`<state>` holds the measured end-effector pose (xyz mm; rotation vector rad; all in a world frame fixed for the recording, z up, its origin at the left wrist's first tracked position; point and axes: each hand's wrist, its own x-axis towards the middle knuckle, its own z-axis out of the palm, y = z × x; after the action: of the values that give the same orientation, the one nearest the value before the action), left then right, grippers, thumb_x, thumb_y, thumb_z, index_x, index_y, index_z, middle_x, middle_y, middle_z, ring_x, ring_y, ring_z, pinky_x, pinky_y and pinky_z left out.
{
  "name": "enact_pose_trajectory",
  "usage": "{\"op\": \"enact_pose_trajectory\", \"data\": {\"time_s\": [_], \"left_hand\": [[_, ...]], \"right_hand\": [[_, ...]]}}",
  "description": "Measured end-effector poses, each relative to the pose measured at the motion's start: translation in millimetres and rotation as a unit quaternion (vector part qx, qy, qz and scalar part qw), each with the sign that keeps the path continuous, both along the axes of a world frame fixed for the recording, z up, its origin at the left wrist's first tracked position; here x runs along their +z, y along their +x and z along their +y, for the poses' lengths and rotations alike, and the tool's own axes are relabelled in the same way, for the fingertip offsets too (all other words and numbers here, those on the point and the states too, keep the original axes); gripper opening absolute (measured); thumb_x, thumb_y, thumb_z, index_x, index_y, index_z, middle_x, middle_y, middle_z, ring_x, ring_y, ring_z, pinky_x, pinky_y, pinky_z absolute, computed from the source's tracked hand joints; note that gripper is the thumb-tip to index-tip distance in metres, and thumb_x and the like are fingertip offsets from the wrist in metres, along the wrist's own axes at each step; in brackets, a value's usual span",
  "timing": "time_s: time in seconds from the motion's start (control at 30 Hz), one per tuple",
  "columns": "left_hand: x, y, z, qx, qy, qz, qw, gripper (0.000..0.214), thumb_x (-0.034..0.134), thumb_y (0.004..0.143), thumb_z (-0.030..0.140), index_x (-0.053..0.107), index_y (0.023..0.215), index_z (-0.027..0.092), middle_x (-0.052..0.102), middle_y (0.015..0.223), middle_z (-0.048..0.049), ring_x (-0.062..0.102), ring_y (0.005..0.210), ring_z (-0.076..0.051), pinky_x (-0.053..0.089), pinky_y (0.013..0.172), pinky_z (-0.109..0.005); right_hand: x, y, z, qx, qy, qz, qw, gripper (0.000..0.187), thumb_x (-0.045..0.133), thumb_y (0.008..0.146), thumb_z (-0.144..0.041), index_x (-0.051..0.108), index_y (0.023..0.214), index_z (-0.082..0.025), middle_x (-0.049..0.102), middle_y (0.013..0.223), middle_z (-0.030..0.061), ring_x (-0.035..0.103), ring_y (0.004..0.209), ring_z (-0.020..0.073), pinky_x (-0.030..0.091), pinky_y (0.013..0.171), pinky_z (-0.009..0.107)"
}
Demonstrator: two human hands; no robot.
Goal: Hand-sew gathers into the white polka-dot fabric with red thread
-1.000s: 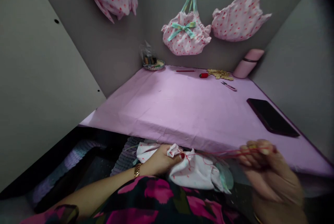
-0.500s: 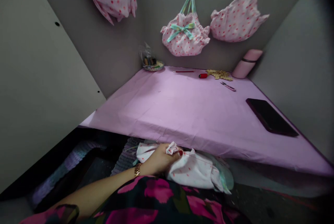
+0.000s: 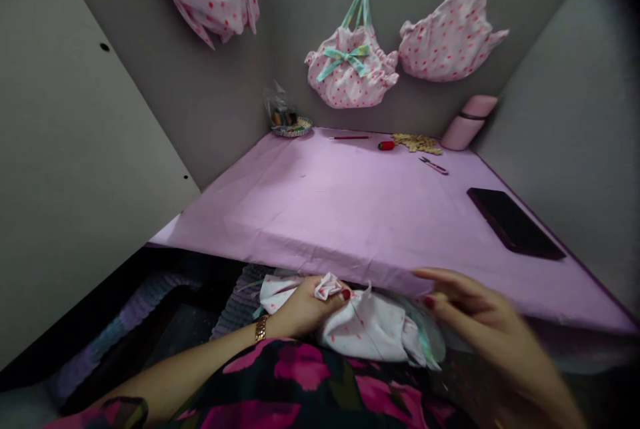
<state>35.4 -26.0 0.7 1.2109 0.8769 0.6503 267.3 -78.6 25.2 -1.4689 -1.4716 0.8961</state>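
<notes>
My left hand (image 3: 307, 306) holds the spotty white cloth (image 3: 367, 332) tight, just under the front edge of the bench (image 3: 320, 209). My right hand (image 3: 480, 316) is near it, but I can't tell if those fingers hold anything.

Lilac-covered table (image 3: 320, 202): basket (image 3: 306, 128) at eleven o'clock, pencil (image 3: 349, 138) twelve; red thread spool (image 3: 387, 146), snips (image 3: 435, 166), flask (image 3: 463, 132) one; smartphone (image 3: 515, 224) three.

No text, label, brand, number or sign can be read, whether on the pink cylindrical bottle with 1 dark band (image 3: 460, 134), black rectangular phone (image 3: 515, 222) or small red spool (image 3: 387, 146).
</notes>
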Motion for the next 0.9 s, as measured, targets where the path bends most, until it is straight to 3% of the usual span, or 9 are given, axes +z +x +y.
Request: {"op": "enact_pose_trajectory", "data": {"time_s": [0.1, 0.17, 0.23, 0.3, 0.4, 0.57, 0.67, 0.77, 0.9], "left_hand": [[1.3, -1.6, 0.0, -0.009, 0.000, 0.008, 1.000, 0.026, 0.062, 0.069, 0.039, 0.059, 0.076, 0.014, 0.058, 0.071, -0.0010, 0.050, 0.066, -0.012, 0.037, 0.064, -0.024], [1.3, -2.2, -0.1, -0.008, 0.000, 0.014, 1.000, 0.026, 0.062, 0.070, 0.039, 0.060, 0.077, 0.014, 0.058, 0.071, -0.0011, 0.050, 0.065, -0.012, 0.037, 0.064, -0.024], [1.3, -1.7, -0.7, 0.006, -0.002, 0.012, 1.000, 0.026, 0.062, 0.070, 0.039, 0.060, 0.076, 0.014, 0.058, 0.071, -0.0014, 0.050, 0.065, -0.012, 0.037, 0.063, -0.024], [1.8, -0.1, -1.6, 0.034, -0.008, 0.000, 0.999, 0.027, 0.062, 0.070, 0.039, 0.059, 0.074, 0.013, 0.058, 0.070, -0.0014, 0.050, 0.064, -0.012, 0.037, 0.062, -0.023], [3.0, 2.6, -2.6, 0.062, -0.029, -0.020, 0.997, 0.027, 0.064, 0.068, 0.038, 0.058, 0.072, 0.012, 0.056, 0.067, -0.0006, 0.048, 0.062, -0.011, 0.037, 0.061, -0.023], [0.7, 1.1, -1.1, 0.039, -0.046, -0.020, 0.998, 0.025, 0.065, 0.066, 0.037, 0.059, 0.072, 0.013, 0.056, 0.066, 0.0004, 0.048, 0.062, -0.011, 0.036, 0.061, -0.023], [-2.8, -0.4, 0.2, 0.059, -0.050, -0.011, 0.997, 0.023, 0.065, 0.066, 0.035, 0.060, 0.073, 0.013, 0.057, 0.066, 0.0007, 0.049, 0.062, -0.011, 0.036, 0.062, -0.023], [-4.5, -0.3, 0.5, 0.065, -0.041, -0.002, 0.997, 0.021, 0.064, 0.067, 0.033, 0.060, 0.072, 0.014, 0.057, 0.065, 0.0009, 0.048, 0.061, -0.011, 0.036, 0.062, -0.023], [-3.0, 0.5, -0.2, 0.057, -0.041, -0.009, 0.998, 0.022, 0.064, 0.067, 0.034, 0.060, 0.072, 0.013, 0.057, 0.066, 0.0005, 0.048, 0.061, -0.011, 0.036, 0.061, -0.023]], "right_hand": [[-11.3, -23.2, 16.8, 0.136, -0.074, 0.024, 0.988, 0.031, 0.057, 0.077, -0.032, 0.060, 0.106, -0.020, 0.052, 0.060, -0.0026, 0.049, 0.053, 0.0119, 0.039, 0.048, 0.021], [-17.1, -30.4, 24.9, 0.156, -0.080, -0.001, 0.985, 0.019, 0.054, 0.079, -0.032, 0.065, 0.086, -0.018, 0.057, 0.064, 0.0002, 0.052, 0.060, 0.0139, 0.040, 0.055, 0.023], [-18.4, -29.8, 26.4, 0.145, -0.065, -0.032, 0.987, 0.024, 0.052, 0.081, -0.035, 0.061, 0.068, -0.016, 0.057, 0.063, 0.0012, 0.051, 0.061, 0.0145, 0.039, 0.056, 0.024], [-16.3, -25.3, 23.0, 0.133, -0.047, -0.052, 0.989, 0.027, 0.052, 0.081, -0.036, 0.058, 0.064, -0.016, 0.055, 0.060, 0.0005, 0.049, 0.058, 0.0139, 0.038, 0.054, 0.023], [-14.7, -20.8, 17.5, 0.128, -0.040, -0.049, 0.990, 0.027, 0.051, 0.081, -0.035, 0.056, 0.063, -0.016, 0.052, 0.057, -0.0007, 0.048, 0.055, 0.0128, 0.036, 0.051, 0.021], [-29.4, -23.0, 16.3, 0.108, -0.056, -0.048, 0.991, 0.028, 0.050, 0.082, -0.037, 0.056, 0.065, -0.016, 0.050, 0.057, -0.0014, 0.046, 0.053, 0.0125, 0.034, 0.049, 0.021], [-35.9, -25.3, 14.3, 0.063, -0.044, -0.040, 0.996, 0.020, 0.047, 0.084, -0.036, 0.056, 0.082, -0.017, 0.053, 0.065, 0.0004, 0.049, 0.058, 0.0142, 0.038, 0.053, 0.023], [-29.8, -31.1, 8.8, 0.004, -0.003, -0.060, 0.998, 0.019, 0.042, 0.086, -0.034, 0.051, 0.093, -0.019, 0.054, 0.070, 0.0013, 0.051, 0.062, 0.0153, 0.040, 0.056, 0.023], [-12.5, -48.8, 2.4, 0.044, 0.037, -0.115, 0.992, 0.021, 0.039, 0.087, -0.031, 0.054, 0.079, -0.019, 0.058, 0.070, 0.0018, 0.055, 0.065, 0.0161, 0.040, 0.059, 0.023]]}}
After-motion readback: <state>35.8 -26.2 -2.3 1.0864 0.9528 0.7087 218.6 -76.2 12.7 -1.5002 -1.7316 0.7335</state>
